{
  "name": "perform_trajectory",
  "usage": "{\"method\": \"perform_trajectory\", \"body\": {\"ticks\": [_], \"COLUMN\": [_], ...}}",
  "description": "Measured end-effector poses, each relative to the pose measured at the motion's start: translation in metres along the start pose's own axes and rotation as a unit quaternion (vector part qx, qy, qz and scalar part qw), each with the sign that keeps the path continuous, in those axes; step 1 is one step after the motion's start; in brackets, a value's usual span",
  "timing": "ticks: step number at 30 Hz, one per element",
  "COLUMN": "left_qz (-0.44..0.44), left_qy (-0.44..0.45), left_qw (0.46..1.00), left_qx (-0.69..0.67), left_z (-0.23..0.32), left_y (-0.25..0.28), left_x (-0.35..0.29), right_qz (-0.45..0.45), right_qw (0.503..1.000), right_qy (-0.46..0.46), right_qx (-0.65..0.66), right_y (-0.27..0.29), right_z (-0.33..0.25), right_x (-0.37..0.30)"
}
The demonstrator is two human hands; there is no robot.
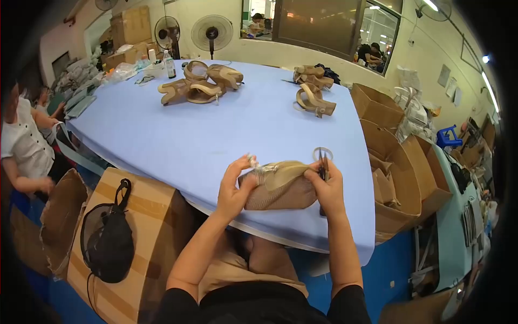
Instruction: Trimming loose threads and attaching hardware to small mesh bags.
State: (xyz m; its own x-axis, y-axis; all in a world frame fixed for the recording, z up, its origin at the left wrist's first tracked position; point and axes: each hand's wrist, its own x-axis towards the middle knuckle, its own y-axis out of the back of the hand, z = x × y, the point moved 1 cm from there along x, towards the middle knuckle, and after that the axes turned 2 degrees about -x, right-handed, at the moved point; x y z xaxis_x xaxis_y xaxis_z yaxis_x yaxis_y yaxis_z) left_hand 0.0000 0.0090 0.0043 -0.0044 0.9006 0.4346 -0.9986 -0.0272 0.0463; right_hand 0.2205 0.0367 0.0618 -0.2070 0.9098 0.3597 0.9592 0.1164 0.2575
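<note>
- Both hands were on one tan mesh shoe upper [280,186], held just over the near edge of the pale blue table [205,140], lower middle of the frame.
- Left hand [233,189] gripped its left end, thumb and fingers pinched up near a small silvery bit at the top.
- Right hand [328,189] clamped the right end and also held small scissors [322,162], handles poking up above the fingers.
- Further back, two piles of matching tan uppers sat on the table: one upper middle-left [199,83], one upper middle-right [313,89].
- Open cardboard boxes [394,178] stood off the right side.
- A black mesh bag [108,237] lay on a taped carton [151,216], lower left.
- Another person [24,146] sat at the far left edge.
</note>
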Motion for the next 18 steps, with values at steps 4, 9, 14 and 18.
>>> {"method": "perform_trajectory", "body": {"ticks": [4, 9, 14, 18], "left_qz": [0.005, 0.050, 0.129, 0.138], "left_qy": [-0.162, -0.057, 0.136, 0.160], "left_qw": [0.957, 0.986, 0.974, 0.965], "left_qx": [0.239, 0.147, -0.128, -0.158], "left_z": [0.032, -0.004, -0.021, -0.048], "left_y": [-0.011, 0.004, 0.009, 0.011], "left_x": [-0.003, 0.004, 0.011, 0.013], "right_qz": [0.046, 0.065, 0.162, 0.137], "right_qw": [0.997, 0.992, 0.986, 0.988], "right_qy": [0.026, 0.029, 0.042, 0.007], "right_qx": [0.052, 0.101, 0.027, -0.067], "right_y": [-0.005, -0.013, 0.021, 0.024], "right_z": [-0.001, -0.009, 0.020, 0.078], "right_x": [0.006, 0.012, 0.010, 0.007]}}
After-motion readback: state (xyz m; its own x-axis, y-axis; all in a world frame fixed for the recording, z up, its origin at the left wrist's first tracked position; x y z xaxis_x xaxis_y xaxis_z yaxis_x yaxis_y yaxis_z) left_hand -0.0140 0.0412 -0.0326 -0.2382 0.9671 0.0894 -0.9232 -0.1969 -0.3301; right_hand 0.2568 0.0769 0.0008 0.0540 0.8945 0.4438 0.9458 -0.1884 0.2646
